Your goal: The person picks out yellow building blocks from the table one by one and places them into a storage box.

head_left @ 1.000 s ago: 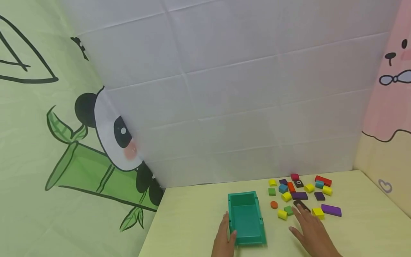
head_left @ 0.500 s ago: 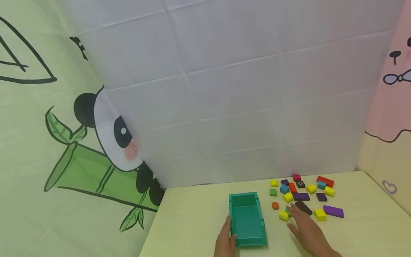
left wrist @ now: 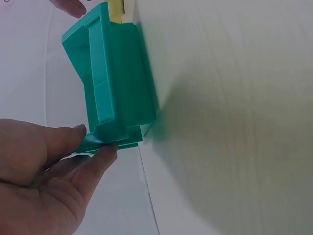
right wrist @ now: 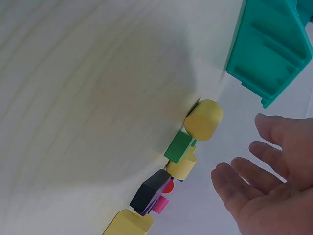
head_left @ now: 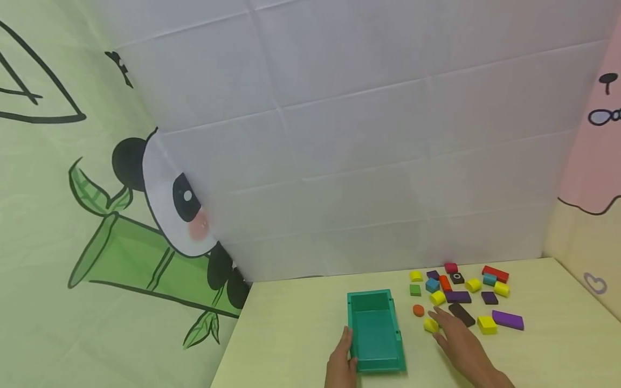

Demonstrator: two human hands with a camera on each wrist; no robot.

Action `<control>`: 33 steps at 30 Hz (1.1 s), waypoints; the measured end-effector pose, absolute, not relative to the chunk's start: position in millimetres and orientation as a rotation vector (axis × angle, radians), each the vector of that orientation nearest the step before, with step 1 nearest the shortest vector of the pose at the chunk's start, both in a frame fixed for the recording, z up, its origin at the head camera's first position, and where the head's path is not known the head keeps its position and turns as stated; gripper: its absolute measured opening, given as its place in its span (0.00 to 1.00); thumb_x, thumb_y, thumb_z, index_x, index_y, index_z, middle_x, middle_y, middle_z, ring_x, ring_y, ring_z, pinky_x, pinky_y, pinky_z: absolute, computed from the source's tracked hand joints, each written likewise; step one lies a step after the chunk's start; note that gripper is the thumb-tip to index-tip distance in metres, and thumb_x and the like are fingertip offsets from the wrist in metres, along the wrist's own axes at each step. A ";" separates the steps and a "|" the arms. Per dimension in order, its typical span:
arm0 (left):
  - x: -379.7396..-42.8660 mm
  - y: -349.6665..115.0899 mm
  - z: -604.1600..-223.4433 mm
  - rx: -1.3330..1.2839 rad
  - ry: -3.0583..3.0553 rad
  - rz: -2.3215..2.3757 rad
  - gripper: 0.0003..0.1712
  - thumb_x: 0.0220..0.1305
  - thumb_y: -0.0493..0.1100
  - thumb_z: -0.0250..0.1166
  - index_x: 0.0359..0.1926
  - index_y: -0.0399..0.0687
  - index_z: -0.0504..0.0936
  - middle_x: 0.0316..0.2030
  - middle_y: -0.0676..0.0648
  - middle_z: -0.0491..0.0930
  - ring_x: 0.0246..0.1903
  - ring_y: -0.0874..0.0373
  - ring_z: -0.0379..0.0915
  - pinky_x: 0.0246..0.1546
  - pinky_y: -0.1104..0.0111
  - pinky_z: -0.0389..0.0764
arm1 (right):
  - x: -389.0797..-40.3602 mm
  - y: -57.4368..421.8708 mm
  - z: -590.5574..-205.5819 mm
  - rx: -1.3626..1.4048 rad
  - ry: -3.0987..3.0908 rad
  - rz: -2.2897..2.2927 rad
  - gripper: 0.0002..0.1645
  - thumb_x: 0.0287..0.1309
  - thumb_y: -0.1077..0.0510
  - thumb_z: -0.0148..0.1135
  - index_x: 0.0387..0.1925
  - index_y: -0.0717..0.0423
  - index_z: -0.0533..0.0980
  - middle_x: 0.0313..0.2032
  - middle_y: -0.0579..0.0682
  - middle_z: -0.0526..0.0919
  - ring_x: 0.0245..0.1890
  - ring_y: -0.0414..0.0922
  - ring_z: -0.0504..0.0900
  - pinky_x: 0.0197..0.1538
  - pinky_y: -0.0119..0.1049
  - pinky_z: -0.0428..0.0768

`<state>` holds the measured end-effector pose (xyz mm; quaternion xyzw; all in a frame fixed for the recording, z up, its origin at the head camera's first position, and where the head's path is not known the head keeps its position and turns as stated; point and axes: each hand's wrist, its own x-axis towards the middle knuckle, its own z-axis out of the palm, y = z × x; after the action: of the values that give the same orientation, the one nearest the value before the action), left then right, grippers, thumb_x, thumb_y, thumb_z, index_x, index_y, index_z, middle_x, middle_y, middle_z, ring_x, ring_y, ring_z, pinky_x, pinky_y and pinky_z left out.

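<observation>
A teal plastic bin [head_left: 375, 331] stands on the table, open at the top. My left hand [head_left: 342, 361] pinches its left wall; in the left wrist view the thumb and fingers [left wrist: 100, 161] close on the rim from both sides. My right hand [head_left: 461, 342] hovers over the near blocks with its fingers loosely extended, holding nothing. Its fingertips overlap a yellow cylinder block [head_left: 430, 325] in the head view. From the right wrist, that yellow cylinder [right wrist: 204, 120] and a green block [right wrist: 179, 146] stand just beyond the fingers, apart from them. A dark rectangular block [head_left: 462, 314] lies beside the hand.
Several coloured blocks lie behind and right of my right hand, among them an orange disc [head_left: 418, 310], a purple bar [head_left: 508, 320], a yellow block [head_left: 487, 325] and a red bar [head_left: 495, 274]. A white cloth wall [head_left: 339, 161] rises behind the table [head_left: 281, 334].
My right hand has shifted slightly left, from near the dark block to over the green block and yellow cylinder. My left hand keeps hold of the bin. The head view has turned slightly left.
</observation>
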<state>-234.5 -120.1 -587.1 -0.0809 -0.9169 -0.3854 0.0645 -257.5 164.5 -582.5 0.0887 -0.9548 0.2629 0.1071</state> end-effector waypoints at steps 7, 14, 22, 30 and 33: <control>-232.4 -123.9 -587.2 -0.207 -2.740 -1.200 0.38 0.48 0.26 0.64 0.62 0.42 0.65 0.62 0.41 0.63 0.55 0.45 0.63 0.48 0.56 0.75 | -260.1 154.8 -584.7 0.251 -2.852 0.845 0.29 0.50 0.62 0.65 0.56 0.56 0.69 0.58 0.60 0.69 0.55 0.59 0.66 0.53 0.61 0.68; -229.9 -130.9 -590.9 -0.157 -2.727 -1.247 0.37 0.46 0.26 0.64 0.60 0.46 0.68 0.60 0.44 0.65 0.53 0.49 0.65 0.48 0.56 0.75 | -254.2 144.7 -587.9 0.268 -2.830 0.869 0.24 0.50 0.64 0.64 0.51 0.55 0.73 0.54 0.58 0.73 0.53 0.58 0.69 0.52 0.58 0.71; -226.5 -135.9 -588.6 -0.159 -2.751 -1.254 0.36 0.48 0.27 0.64 0.61 0.47 0.67 0.60 0.44 0.66 0.53 0.50 0.66 0.49 0.55 0.74 | -254.9 140.2 -594.0 0.256 -2.820 0.843 0.22 0.48 0.67 0.64 0.48 0.56 0.75 0.50 0.58 0.75 0.51 0.57 0.70 0.51 0.58 0.72; -225.5 -137.7 -584.6 -0.177 -2.764 -1.241 0.36 0.48 0.27 0.64 0.60 0.47 0.68 0.60 0.43 0.66 0.51 0.49 0.68 0.46 0.56 0.76 | -259.5 139.3 -594.5 0.239 -2.861 0.846 0.17 0.48 0.68 0.65 0.43 0.56 0.77 0.45 0.56 0.79 0.47 0.55 0.73 0.50 0.57 0.74; -225.7 -137.8 -583.5 -0.166 -2.774 -1.270 0.36 0.49 0.27 0.63 0.61 0.47 0.68 0.60 0.43 0.66 0.51 0.49 0.68 0.45 0.57 0.77 | -261.2 138.9 -595.5 0.241 -2.866 0.832 0.17 0.46 0.68 0.66 0.42 0.56 0.78 0.42 0.54 0.80 0.44 0.54 0.75 0.49 0.55 0.75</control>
<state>-225.7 -137.8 -583.5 -0.0543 -0.9071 -0.4153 0.0428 -261.2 138.9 -595.5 0.0803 -0.9546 0.2772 0.0737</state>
